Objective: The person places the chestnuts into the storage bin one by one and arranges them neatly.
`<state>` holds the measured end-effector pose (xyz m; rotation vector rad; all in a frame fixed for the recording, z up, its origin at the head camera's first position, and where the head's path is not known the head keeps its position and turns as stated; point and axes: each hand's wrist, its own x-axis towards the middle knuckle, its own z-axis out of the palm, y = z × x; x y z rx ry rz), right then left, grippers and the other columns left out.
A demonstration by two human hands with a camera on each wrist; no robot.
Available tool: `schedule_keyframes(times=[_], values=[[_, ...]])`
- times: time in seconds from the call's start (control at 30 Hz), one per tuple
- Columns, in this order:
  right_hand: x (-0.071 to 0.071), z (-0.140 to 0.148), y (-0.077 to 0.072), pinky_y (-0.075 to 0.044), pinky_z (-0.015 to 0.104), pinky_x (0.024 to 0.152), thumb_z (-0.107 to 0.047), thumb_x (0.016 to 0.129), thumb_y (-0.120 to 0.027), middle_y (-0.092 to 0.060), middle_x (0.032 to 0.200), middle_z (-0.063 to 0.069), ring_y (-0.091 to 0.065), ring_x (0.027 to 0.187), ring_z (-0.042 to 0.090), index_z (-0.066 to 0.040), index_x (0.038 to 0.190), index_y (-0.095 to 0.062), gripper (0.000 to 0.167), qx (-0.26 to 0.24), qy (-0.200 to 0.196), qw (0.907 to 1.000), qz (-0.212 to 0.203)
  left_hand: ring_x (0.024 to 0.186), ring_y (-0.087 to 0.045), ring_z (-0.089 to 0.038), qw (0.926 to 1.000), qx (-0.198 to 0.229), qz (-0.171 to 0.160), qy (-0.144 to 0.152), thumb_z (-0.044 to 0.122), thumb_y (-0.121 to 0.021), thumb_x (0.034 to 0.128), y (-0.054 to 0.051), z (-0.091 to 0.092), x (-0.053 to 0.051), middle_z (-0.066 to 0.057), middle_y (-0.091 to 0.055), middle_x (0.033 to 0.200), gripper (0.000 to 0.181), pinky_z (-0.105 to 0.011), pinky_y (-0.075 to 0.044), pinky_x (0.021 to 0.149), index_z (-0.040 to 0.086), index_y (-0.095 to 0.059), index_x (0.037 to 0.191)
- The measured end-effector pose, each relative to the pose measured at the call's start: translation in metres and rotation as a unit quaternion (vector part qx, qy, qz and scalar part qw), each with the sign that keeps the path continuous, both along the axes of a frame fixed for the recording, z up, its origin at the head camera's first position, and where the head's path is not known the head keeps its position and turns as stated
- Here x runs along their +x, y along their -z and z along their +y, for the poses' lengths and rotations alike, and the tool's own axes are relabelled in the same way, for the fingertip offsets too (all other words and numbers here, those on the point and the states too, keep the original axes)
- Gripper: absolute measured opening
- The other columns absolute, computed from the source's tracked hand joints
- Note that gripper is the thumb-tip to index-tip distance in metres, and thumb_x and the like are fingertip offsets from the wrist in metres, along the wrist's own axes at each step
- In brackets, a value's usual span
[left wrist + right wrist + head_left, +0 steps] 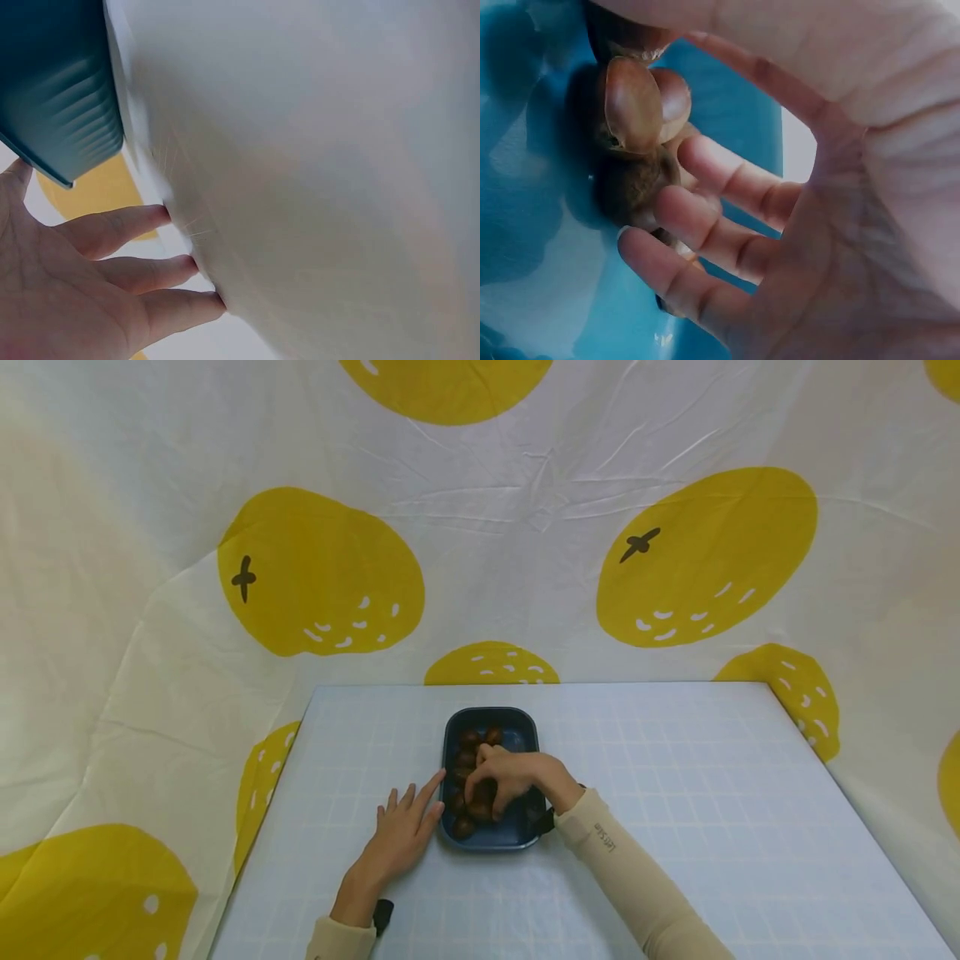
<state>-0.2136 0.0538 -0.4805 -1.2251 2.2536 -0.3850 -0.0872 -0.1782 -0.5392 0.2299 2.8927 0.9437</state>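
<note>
A dark blue rectangular tray (491, 847) stands on the table, with several brown, glossy chestnuts (463, 827) lined up mostly along its left side. My right hand (513, 772) reaches down into it from the right. Thumb and index finger pinch a chestnut (630, 37), partly covered by the hand; the other fingers hang bent beside more chestnuts (634, 105). My left hand (401, 835) lies left of the tray with its fingers spread. Three of its fingertips rest on the tabletop, and another touches the tray's rim in the left wrist view.
The table (675, 827) has a pale, faintly checked cover. Behind it and at its left hangs a white cloth (510, 560) printed with large yellow fruit. The tray's right part shows bare blue floor (517, 831).
</note>
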Motion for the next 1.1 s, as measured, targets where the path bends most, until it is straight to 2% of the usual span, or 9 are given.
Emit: schedule_keyframes(times=[0.2, 0.33, 0.57, 0.63, 0.77, 0.9, 1.03, 1.1], values=[[0.002, -0.001, -0.001, -0.042, 0.026, 0.077, -0.019, 0.073, -0.091, -0.041, 0.104, -0.008, -0.040, 0.098, 0.012, -0.038, 0.105, -0.075, 0.040, 0.006, 0.000, 0.9999, -0.011, 0.137, -0.019, -0.064, 0.9999, -0.004, 0.012, -0.001, 0.055, -0.033, 0.1063, 0.003, 0.001, -0.001, -0.032, -0.037, 0.150, 0.054, -0.081, -0.012, 0.101, 0.043, -0.024, 0.158], [0.001, -0.001, -0.001, -0.043, 0.026, 0.076, -0.016, 0.075, -0.090, -0.041, 0.103, -0.008, -0.040, 0.097, 0.012, -0.036, 0.102, -0.075, 0.037, 0.005, 0.000, 0.9999, -0.012, 0.138, -0.017, -0.063, 1.0000, -0.003, 0.005, -0.003, 0.057, -0.031, 0.1058, 0.002, 0.000, 0.000, -0.031, -0.036, 0.152, 0.055, -0.079, -0.010, 0.103, 0.044, -0.023, 0.158], [0.000, -0.001, 0.001, -0.044, 0.025, 0.076, -0.014, 0.077, -0.088, -0.043, 0.104, -0.008, -0.041, 0.097, 0.011, -0.034, 0.103, -0.076, 0.036, -0.008, -0.001, 0.9998, -0.021, 0.137, -0.019, -0.064, 0.9999, -0.003, 0.015, 0.001, 0.056, -0.032, 0.1062, 0.003, 0.000, 0.000, -0.032, -0.037, 0.150, 0.055, -0.081, -0.011, 0.101, 0.042, -0.025, 0.159], [0.001, 0.000, 0.000, -0.044, 0.025, 0.077, -0.014, 0.078, -0.087, -0.045, 0.104, -0.009, -0.042, 0.097, 0.011, -0.033, 0.104, -0.076, 0.035, -0.019, -0.003, 0.9995, -0.024, 0.137, -0.018, -0.064, 1.0000, -0.003, 0.009, 0.001, 0.057, -0.031, 0.1059, 0.003, 0.000, -0.001, -0.032, -0.036, 0.151, 0.055, -0.080, -0.011, 0.102, 0.043, -0.024, 0.158], [0.000, 0.001, -0.004, -0.045, 0.025, 0.080, -0.017, 0.082, -0.084, -0.054, 0.109, -0.004, -0.049, 0.099, 0.015, -0.027, 0.113, -0.075, 0.034, -0.065, -0.019, 0.9975, -0.019, 0.139, -0.015, -0.062, 1.0000, -0.001, -0.004, 0.001, 0.061, -0.028, 0.1048, 0.002, 0.000, -0.001, -0.031, -0.034, 0.153, 0.055, -0.079, -0.009, 0.103, 0.047, -0.021, 0.158], [0.000, 0.003, -0.012, -0.046, 0.025, 0.090, -0.021, 0.088, -0.080, -0.063, 0.119, -0.001, -0.056, 0.107, 0.017, -0.018, 0.125, -0.071, 0.038, -0.129, -0.037, 0.9909, -0.004, 0.140, -0.014, -0.061, 1.0000, -0.002, -0.007, -0.001, 0.062, -0.027, 0.1042, 0.003, -0.001, 0.000, -0.029, -0.033, 0.154, 0.056, -0.079, -0.007, 0.104, 0.047, -0.020, 0.158], [0.001, 0.007, -0.018, -0.049, 0.034, 0.092, -0.020, 0.090, -0.078, -0.065, 0.120, -0.001, -0.059, 0.107, 0.019, -0.013, 0.128, -0.068, 0.039, -0.187, -0.017, 0.9822, 0.003, 0.140, -0.014, -0.060, 0.9999, -0.005, -0.010, -0.002, 0.062, -0.027, 0.1042, 0.004, -0.001, -0.001, -0.029, -0.032, 0.154, 0.056, -0.078, -0.007, 0.104, 0.048, -0.020, 0.158], [0.001, 0.011, -0.019, -0.050, 0.041, 0.090, -0.020, 0.091, -0.077, -0.065, 0.118, 0.004, -0.059, 0.104, 0.024, -0.011, 0.128, -0.068, 0.039, -0.213, 0.003, 0.9770, 0.004, 0.140, -0.014, -0.060, 0.9999, -0.006, -0.011, -0.002, 0.062, -0.027, 0.1043, 0.004, -0.001, -0.001, -0.029, -0.032, 0.154, 0.056, -0.079, -0.006, 0.104, 0.047, -0.020, 0.158]])
